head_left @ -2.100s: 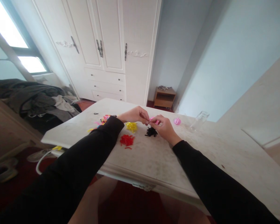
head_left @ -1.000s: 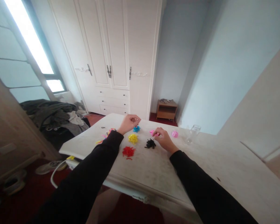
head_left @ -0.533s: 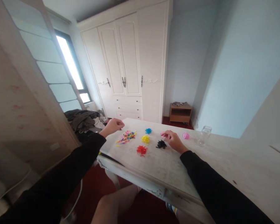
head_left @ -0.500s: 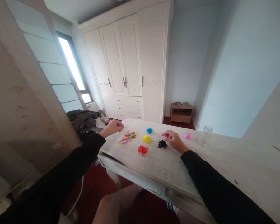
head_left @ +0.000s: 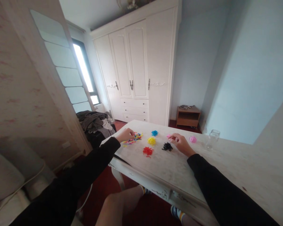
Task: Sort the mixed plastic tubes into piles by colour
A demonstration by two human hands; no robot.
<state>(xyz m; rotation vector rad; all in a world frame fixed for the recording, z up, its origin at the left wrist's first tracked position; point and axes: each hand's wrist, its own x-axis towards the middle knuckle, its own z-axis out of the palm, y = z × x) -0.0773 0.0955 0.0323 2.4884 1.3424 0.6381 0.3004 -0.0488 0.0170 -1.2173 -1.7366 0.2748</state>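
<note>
Apparently, picking is the step: near the left edge of the counter, the left hand bends at the mixed pile; a fine pinch seems needed. The right hand half-curls beside the black pile. Whether either grips, I cannot tell.

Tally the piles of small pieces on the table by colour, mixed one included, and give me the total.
Blue pile of thin strips: 1
Yellow pile of thin strips: 1
Red pile of thin strips: 1
Black pile of thin strips: 1
Pink pile, partly hidden: 1
Loose multicoloured pile of thin strips: 1
Total: 6
</note>
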